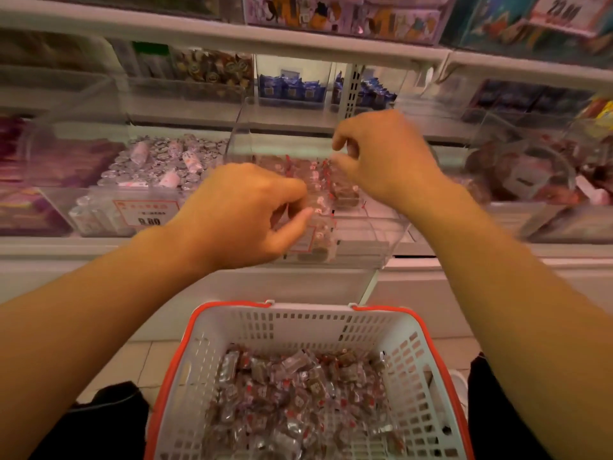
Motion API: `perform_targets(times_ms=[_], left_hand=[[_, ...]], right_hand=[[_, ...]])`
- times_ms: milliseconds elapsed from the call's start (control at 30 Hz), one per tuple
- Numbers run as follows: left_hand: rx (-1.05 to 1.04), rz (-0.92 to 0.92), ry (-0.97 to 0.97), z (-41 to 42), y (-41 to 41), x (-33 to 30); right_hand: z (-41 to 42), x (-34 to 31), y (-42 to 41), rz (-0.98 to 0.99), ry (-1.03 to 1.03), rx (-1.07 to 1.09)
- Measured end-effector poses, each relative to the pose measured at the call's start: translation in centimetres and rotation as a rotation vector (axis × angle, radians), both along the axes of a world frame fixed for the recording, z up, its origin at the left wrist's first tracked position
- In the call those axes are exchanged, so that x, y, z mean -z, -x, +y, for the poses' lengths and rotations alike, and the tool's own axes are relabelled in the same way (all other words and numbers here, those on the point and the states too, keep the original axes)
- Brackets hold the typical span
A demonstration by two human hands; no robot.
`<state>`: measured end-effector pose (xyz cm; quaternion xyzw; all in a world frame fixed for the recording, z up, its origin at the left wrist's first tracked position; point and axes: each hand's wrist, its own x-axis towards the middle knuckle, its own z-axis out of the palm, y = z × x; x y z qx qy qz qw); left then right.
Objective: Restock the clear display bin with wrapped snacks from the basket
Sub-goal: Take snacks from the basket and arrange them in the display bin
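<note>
The clear display bin point(368, 247) stands on the shelf in front of me, with a few wrapped snacks point(346, 194) lying in it. My left hand point(242, 210) hovers over the bin's left side, its thumb and curled fingers pinching clear-wrapped snacks at the fingertips. Further back over the bin, my right hand point(381, 157) has its fingers curled downward; motion blur hides whether it holds anything. Below me sits the white basket with an orange rim point(232, 310), and many wrapped snacks point(298, 396) cover its bottom.
A bin of pale round candies point(156, 161) with a 9.80 price tag point(146, 214) stands to the left. Another clear bin of dark snacks point(530, 180) is on the right. Blue packets point(292, 88) fill the shelf behind, under an overhanging upper shelf point(298, 38).
</note>
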<state>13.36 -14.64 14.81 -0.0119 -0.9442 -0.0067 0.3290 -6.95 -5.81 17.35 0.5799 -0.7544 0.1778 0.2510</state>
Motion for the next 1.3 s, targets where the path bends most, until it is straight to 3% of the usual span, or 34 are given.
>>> perform_targets(times_ms=[67,100,133,267,333,433,533,633,733,900,1033,1167,1300], left_hand=[[0.048,-0.047,0.032,0.8,-0.3,2.5],[0.040,-0.137,0.026,1.4,-0.4,4.6],[0.006,-0.289,0.004,2.1,-0.3,7.0],[-0.385,-1.125,-0.240,3.9,-1.9,19.0],[-0.525,-1.254,-0.532,5.3,-4.1,25.2],[-0.867,-1.163,-0.916,8.3,-6.5,32.6],[-0.972,-1.215,-1.158,10.3,-7.2,37.5],[-1.175,-0.897,-1.498,10.1,-6.6,40.4],[-1.338,-0.653,-1.624,9.8,-5.5,42.2],[-1.420,-0.333,-1.758,9.0,-5.3,44.3],[-1.512,-0.247,-1.759,9.4,-4.6,44.8],[-1.459,-0.113,-1.713,9.7,-4.7,45.5],[-1.459,-0.039,-1.894,9.5,-4.7,44.8]], right_hand=[[4.4,4.4,-3.0,-0.102,0.409,-0.150],[6.3,8.0,-4.4,-0.201,0.490,-0.122],[7.9,12.2,-5.4,-0.328,0.440,-0.038],[12.9,28.1,-7.3,-0.970,-0.594,0.335],[16.2,33.1,-7.6,-1.045,-0.904,0.516],[19.5,37.2,-7.8,-0.965,-0.949,0.758],[19.0,38.8,-7.5,-0.963,-0.897,0.813],[17.6,40.7,-7.0,-1.100,-0.901,0.822],[16.5,42.6,-6.8,-1.179,-0.918,0.866],[14.1,43.8,-7.0,-1.493,-0.584,0.923],[13.1,43.6,-7.5,-1.558,-0.483,1.005],[13.0,44.1,-7.7,-1.587,-0.265,1.063],[12.8,44.1,-8.6,-1.642,-0.015,0.996]])
